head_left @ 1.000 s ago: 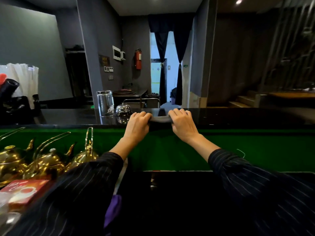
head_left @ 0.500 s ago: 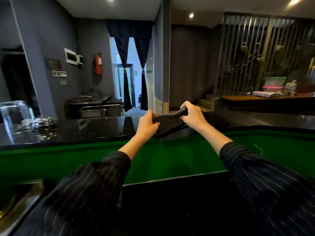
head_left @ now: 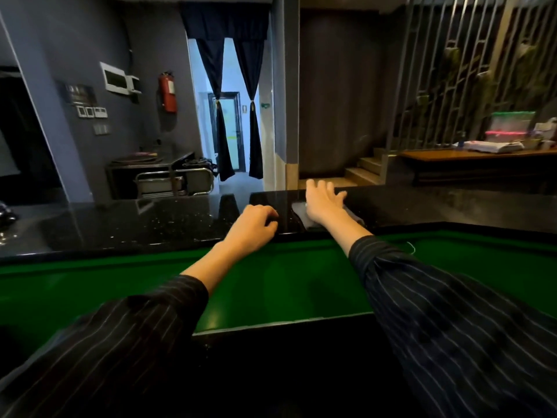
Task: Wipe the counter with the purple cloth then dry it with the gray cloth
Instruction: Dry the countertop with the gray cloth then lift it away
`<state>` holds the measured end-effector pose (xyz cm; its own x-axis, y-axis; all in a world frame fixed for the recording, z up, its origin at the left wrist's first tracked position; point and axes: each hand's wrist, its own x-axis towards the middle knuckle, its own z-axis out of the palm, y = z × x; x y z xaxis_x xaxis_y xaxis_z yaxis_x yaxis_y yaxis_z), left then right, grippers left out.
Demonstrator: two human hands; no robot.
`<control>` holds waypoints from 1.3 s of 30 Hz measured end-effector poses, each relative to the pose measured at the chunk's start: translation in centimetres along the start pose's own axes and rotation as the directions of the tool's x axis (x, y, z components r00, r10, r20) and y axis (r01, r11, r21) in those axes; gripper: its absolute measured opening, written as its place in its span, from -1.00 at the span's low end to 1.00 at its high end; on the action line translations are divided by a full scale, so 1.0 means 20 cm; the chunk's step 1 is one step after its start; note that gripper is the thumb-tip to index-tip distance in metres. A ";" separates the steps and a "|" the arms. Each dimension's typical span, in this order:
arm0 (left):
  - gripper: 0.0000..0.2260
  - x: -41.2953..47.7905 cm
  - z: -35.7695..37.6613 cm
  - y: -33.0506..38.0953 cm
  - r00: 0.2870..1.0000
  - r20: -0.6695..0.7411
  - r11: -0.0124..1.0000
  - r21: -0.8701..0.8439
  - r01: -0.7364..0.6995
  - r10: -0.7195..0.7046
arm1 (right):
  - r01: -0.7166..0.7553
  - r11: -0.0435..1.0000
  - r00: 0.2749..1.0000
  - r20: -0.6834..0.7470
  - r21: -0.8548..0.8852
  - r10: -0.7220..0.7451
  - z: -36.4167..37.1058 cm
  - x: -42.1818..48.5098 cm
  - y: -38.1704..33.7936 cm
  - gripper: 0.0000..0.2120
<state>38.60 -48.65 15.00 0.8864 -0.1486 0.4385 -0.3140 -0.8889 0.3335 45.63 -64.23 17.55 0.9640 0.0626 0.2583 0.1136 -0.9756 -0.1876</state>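
Head view suggests the drying stage is under way: the gray cloth [head_left: 301,210] lies flat on the black desk [head_left: 150,224], and no purple cloth is in sight. Right hand [head_left: 322,203] presses on it, fingers spread wide; left hand [head_left: 253,229] rests just beside on the desk edge, loosely curled and empty.

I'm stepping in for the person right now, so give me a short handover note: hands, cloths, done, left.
Right hand: flat and open, pressing the gray cloth onto the black counter.
Left hand: loosely curled, resting at the counter's near edge, holding nothing.
Purple cloth: not in view.
Done: apparently the purple wipe, since drying is under way.
Left: dry the counter with the gray cloth.
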 end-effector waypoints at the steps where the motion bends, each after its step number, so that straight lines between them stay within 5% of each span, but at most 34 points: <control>1: -0.74 0.02 0.00 -0.01 1.000 0.003 1.000 0.010 0.018 -0.018 | 0.017 1.000 0.998 0.054 -0.006 -0.017 0.01 -0.01 -0.01 -0.55; 6: -0.68 0.15 0.03 0.03 0.997 0.074 0.995 0.095 -0.028 0.021 | 0.204 0.978 0.950 0.249 -0.050 -0.185 0.05 -0.15 0.13 -0.53; 9: -0.62 0.17 0.08 0.04 0.983 0.178 0.991 0.117 -0.063 0.042 | 0.068 0.998 0.957 0.285 -0.018 -0.060 -0.02 -0.05 0.31 -0.52; 14: -0.65 0.19 0.11 0.03 0.989 0.150 0.988 0.151 -0.021 -0.002 | -0.090 0.991 0.955 0.276 -0.096 0.113 0.02 0.17 0.25 -0.44; 22: -0.66 0.17 0.08 0.03 0.989 0.134 0.993 0.106 0.048 -0.062 | 0.187 0.982 0.927 0.323 0.034 -0.188 0.02 -0.02 0.12 -0.48; 29: -0.66 0.17 0.10 0.06 0.990 0.127 0.994 0.094 0.050 -0.061 | 0.036 0.999 0.936 0.351 -0.018 -0.027 -0.05 0.16 0.57 -0.52; 34: -0.65 0.17 0.11 0.06 0.993 0.102 0.990 0.131 0.049 -0.063 | 0.027 0.998 0.930 0.366 -0.063 -0.002 0.04 0.40 0.34 -0.46; 39: -0.67 0.16 0.07 0.08 0.995 0.075 0.990 0.131 0.050 -0.060 | 0.256 0.966 0.887 0.405 -0.029 -0.223 0.13 0.43 0.04 -0.49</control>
<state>41.44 -51.26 15.76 0.9267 -0.1269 0.3537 -0.2220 -0.9443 0.2430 54.55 -63.88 17.14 0.9266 0.3586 -0.1131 0.3501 -0.9326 -0.0879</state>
